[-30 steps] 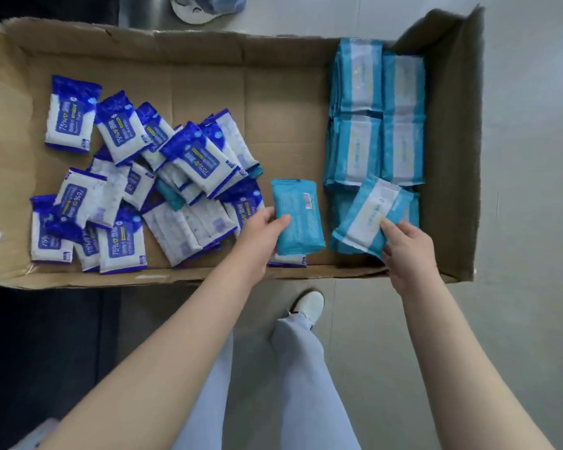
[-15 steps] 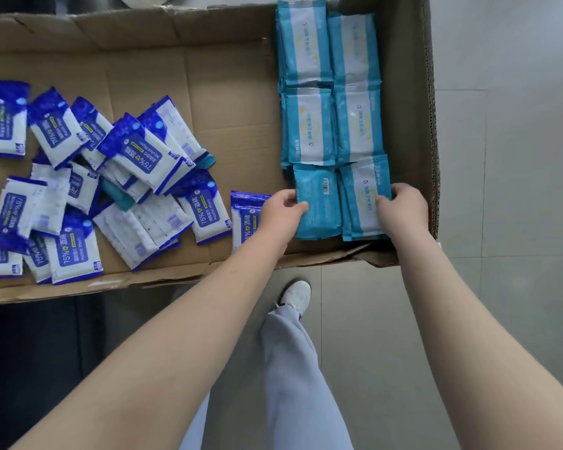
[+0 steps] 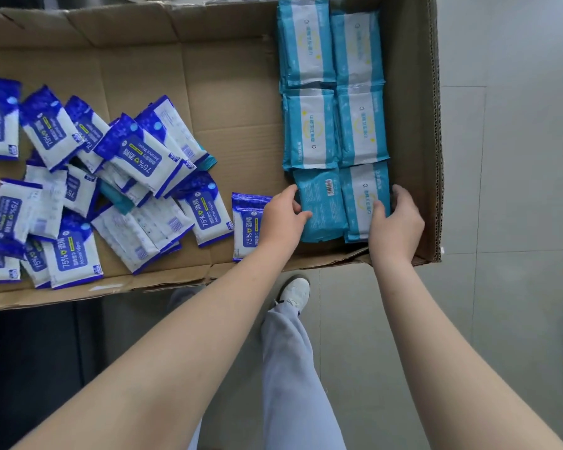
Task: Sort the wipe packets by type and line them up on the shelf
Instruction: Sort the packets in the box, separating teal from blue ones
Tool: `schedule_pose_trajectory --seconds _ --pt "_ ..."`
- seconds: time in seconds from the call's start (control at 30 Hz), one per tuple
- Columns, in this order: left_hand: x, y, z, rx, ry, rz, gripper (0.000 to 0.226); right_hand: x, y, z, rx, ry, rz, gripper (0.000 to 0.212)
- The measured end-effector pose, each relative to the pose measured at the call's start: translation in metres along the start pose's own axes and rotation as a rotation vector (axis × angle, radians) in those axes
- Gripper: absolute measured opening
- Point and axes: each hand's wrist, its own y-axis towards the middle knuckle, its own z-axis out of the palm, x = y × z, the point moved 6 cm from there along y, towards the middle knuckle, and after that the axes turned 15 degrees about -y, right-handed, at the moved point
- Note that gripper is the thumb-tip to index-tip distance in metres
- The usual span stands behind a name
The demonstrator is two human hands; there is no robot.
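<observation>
Down in the near right corner of the shallow brown cardboard box [image 3: 208, 76], both hands are clamped on packets. The left hand [image 3: 281, 219] pinches the left edge of a plain teal wipe packet [image 3: 322, 209] lying barcode side up. The right hand [image 3: 395, 222] curls round a teal packet with a white panel [image 3: 361, 196] just beside it. Beyond them, more teal packets [image 3: 309, 128] lie in two columns. Dark blue and white alcohol wipe packets [image 3: 137, 151] lie heaped at the left.

Alcohol wipe packets [image 3: 143, 157] lie heaped in the box's [image 3: 225, 102] left part. The other packets [image 3: 309, 131] line its right wall in two columns.
</observation>
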Motion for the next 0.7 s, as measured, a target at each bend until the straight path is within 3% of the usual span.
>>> schedule_pose_trajectory --seconds 0.13,0.37,0.53,0.7 --pt "0.006 -0.008 -0.020 0.116 -0.041 -0.011 0.062 0.023 -0.018 0.009 0.047 0.041 -0.122 0.043" --pt "0.034 -0.007 -0.165 -0.195 -0.158 -0.002 0.043 0.094 -0.050 0.053 0.212 0.044 -0.270 0.044" --pt "0.040 0.009 -0.259 -0.318 -0.082 0.018 0.045 0.155 -0.070 0.097 0.363 0.052 -0.304 0.047" --pt "0.044 0.031 -0.308 -0.391 -0.034 0.015 0.054 0.210 -0.080 0.127 0.474 0.020 -0.311 0.054"
